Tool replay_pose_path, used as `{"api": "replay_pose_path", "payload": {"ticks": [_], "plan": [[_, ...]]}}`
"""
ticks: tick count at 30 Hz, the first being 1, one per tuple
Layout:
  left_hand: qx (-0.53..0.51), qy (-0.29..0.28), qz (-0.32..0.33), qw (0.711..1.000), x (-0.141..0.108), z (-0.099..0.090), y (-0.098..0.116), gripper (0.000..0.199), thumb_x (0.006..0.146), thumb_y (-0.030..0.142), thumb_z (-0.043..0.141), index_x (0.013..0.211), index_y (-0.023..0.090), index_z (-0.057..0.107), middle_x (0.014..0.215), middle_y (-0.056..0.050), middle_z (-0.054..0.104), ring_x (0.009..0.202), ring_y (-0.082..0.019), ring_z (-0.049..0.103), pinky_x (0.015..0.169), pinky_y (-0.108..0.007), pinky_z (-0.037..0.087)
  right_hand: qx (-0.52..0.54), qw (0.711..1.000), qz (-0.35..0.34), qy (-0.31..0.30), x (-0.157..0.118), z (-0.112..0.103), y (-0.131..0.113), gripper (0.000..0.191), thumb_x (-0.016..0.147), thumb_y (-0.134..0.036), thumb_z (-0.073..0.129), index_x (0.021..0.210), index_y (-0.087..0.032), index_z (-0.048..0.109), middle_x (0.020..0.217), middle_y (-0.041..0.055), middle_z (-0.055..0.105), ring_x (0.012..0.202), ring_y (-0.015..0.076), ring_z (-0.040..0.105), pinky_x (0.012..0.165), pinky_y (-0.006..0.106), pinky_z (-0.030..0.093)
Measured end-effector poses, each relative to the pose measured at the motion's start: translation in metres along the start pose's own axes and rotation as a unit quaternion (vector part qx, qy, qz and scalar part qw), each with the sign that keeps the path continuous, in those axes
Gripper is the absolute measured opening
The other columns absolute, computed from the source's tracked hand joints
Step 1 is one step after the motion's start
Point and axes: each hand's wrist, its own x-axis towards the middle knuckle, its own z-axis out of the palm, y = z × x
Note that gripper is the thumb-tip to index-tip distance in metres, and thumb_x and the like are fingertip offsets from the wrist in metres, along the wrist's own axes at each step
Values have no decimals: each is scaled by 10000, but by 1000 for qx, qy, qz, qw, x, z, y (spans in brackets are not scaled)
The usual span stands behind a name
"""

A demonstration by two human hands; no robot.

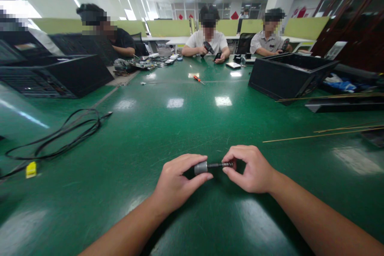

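Just above the green tabletop, a small part with a grey cylinder (201,168) at one end and a thin dark shaft (215,165) lies level between my hands. Its exact kind I cannot make out. My left hand (177,182) grips the grey cylinder between thumb and fingers. At the other end, my right hand (250,170) pinches the shaft's tip, where a ribbed, spring-like piece (228,164) shows. The fingertips of my right hand partly cover that tip.
A red screwdriver (197,79) lies mid-table. Coiled black cable (66,132) with a yellow tag (31,170) is at left. Black computer cases (54,76) and an open black box (288,76) flank the table. Thin rods (312,134) lie right. Several people sit beyond, one holding a power drill (208,47).
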Motion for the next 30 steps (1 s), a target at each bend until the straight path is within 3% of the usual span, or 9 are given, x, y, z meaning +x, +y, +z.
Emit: {"api": "replay_pose_path", "payload": {"ticks": [30], "plan": [[-9, 6, -20, 1000, 2, -1, 0, 305, 765, 299, 847, 1042, 217, 750, 935, -43, 795, 833, -201, 757, 796, -295, 615, 1, 1000, 8, -3, -1, -3, 1, 15, 797, -176, 657, 803, -188, 651, 685, 14, 662, 607, 160, 618, 623, 285, 459]]}}
